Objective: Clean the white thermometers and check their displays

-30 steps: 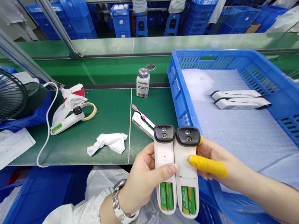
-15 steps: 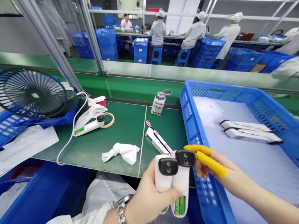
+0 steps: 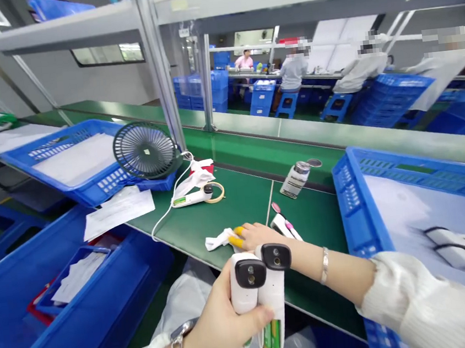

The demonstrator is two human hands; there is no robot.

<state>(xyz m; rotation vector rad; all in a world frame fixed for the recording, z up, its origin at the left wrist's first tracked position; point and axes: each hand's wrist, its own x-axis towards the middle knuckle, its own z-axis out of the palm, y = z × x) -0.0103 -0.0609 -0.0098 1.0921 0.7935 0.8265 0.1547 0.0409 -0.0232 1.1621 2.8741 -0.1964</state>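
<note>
My left hand (image 3: 223, 324) grips two white handheld devices (image 3: 260, 295) side by side, dark sensor heads up and green batteries showing at their open bottoms. My right hand (image 3: 252, 236), with yellow finger cots, reaches across to the left over the green table and rests on a crumpled white cloth (image 3: 218, 239); its fingers lie on the cloth. A white and pink device (image 3: 284, 227) lies just behind that hand.
A blue crate (image 3: 352, 205) at the right holds more white devices (image 3: 464, 241). On the table (image 3: 243, 200) stand a small bottle (image 3: 294, 179), a tape roll (image 3: 215, 192), another white device (image 3: 191, 199) and a small fan (image 3: 144, 150). Blue bins sit at the left. People work in the background.
My right hand let go of the two devices and moved left to the white cloth. The left hand now holds both devices alone. The view has swung up and to the left.
</note>
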